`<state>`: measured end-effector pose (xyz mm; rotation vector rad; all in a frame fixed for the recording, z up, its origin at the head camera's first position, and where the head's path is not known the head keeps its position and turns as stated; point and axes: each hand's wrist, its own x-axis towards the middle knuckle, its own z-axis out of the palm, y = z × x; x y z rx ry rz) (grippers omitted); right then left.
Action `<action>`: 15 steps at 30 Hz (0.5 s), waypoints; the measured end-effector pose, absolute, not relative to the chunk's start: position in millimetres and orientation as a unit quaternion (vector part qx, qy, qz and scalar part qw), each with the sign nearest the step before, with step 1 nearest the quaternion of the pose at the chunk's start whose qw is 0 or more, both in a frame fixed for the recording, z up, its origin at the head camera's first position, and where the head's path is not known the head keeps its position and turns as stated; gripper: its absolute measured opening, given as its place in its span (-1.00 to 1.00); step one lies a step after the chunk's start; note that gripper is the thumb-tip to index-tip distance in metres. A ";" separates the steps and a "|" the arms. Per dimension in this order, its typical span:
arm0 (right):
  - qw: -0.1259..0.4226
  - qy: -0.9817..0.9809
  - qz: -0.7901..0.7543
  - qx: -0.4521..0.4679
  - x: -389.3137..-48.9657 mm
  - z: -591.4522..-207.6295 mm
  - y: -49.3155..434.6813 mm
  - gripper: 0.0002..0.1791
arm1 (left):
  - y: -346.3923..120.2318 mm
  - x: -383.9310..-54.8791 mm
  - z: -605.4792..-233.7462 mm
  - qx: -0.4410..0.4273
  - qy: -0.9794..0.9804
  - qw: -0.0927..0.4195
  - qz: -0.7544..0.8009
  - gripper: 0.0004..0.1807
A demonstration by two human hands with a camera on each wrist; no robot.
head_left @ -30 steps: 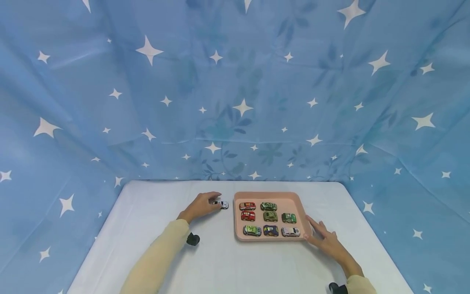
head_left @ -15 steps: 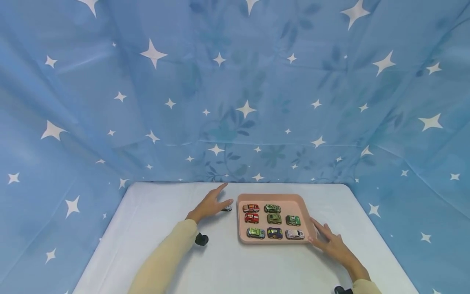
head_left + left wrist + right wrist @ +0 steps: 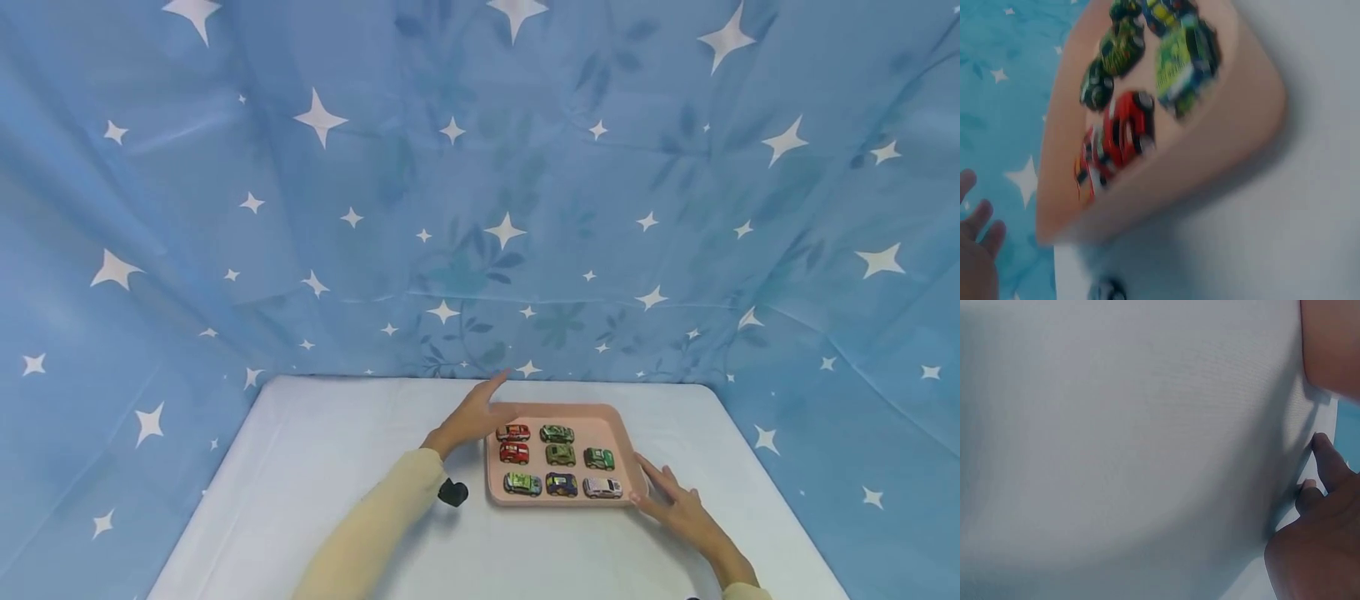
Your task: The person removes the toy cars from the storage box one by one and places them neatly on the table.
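Pink tray (image 3: 600,427) lies on the white worktop (image 3: 337,467) in the head view, and eight toy cars (image 3: 560,455) stand inside it, in the same arrangement as half a second before. The left hand (image 3: 468,418) is what differs: earlier it was left of the tray, at a silver car; now it is above the tray's upper left corner, fingers extended and thumb apart. Its grip is loose, with no object seen in it. The right hand (image 3: 681,514) remains at the tray's right edge, its grip also relaxed, fingers nearly straight. Blue curtain (image 3: 480,275), printed with white stars and dim leaves, surrounds the worktop at the back and both sides.

In the left wrist view, which is blurred, two red cars are nearest, and fingertips (image 3: 982,215) appear at the left border. Part of the silver car (image 3: 1109,291) is on the worktop, just outside the tray.

In the right wrist view, the right hand is at the lower right, and soft shadow crosses the pale worktop.
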<state>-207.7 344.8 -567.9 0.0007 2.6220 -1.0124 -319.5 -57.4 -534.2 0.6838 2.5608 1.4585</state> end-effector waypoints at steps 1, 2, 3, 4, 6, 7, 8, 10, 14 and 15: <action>0.166 0.920 -0.354 0.000 -207.4 -567.7 345.1 0.00 | -52.5 -318.2 -532.5 0.227 0.841 0.063 0.486 -0.13; 0.167 0.920 -0.354 -0.001 -207.2 -567.4 345.5 0.00 | -47.5 -316.9 -530.1 0.228 0.840 0.067 0.488 -0.14; 0.168 0.920 -0.354 -0.002 -207.3 -567.0 345.7 0.00 | -42.4 -315.7 -527.8 0.229 0.839 0.070 0.489 -0.15; 0.168 0.920 -0.354 -0.003 -207.5 -566.7 345.9 0.00 | -37.5 -314.3 -525.6 0.232 0.838 0.071 0.489 -0.15; 0.164 0.920 -0.357 -0.007 -208.0 -566.0 345.8 -0.01 | -27.8 -312.3 -523.0 0.238 0.832 0.080 0.495 -0.17; 0.162 0.919 -0.358 -0.008 -208.5 -565.5 345.6 -0.01 | -23.1 -312.0 -522.7 0.241 0.829 0.083 0.498 -0.17; 0.161 0.919 -0.360 -0.009 -209.1 -565.0 345.5 -0.01 | -18.5 -311.7 -522.5 0.243 0.827 0.086 0.499 -0.17; 0.161 0.918 -0.362 -0.010 -210.2 -564.8 345.5 -0.01 | -9.5 -311.2 -523.7 0.251 0.816 0.093 0.513 -0.18; 0.168 0.918 -0.360 -0.005 -210.0 -565.0 347.1 0.00 | 10.7 -307.4 -523.3 0.259 0.798 0.108 0.533 -0.18; 0.168 0.918 -0.358 -0.003 -209.3 -565.2 347.5 0.00 | 16.4 -305.8 -522.7 0.261 0.794 0.113 0.537 -0.18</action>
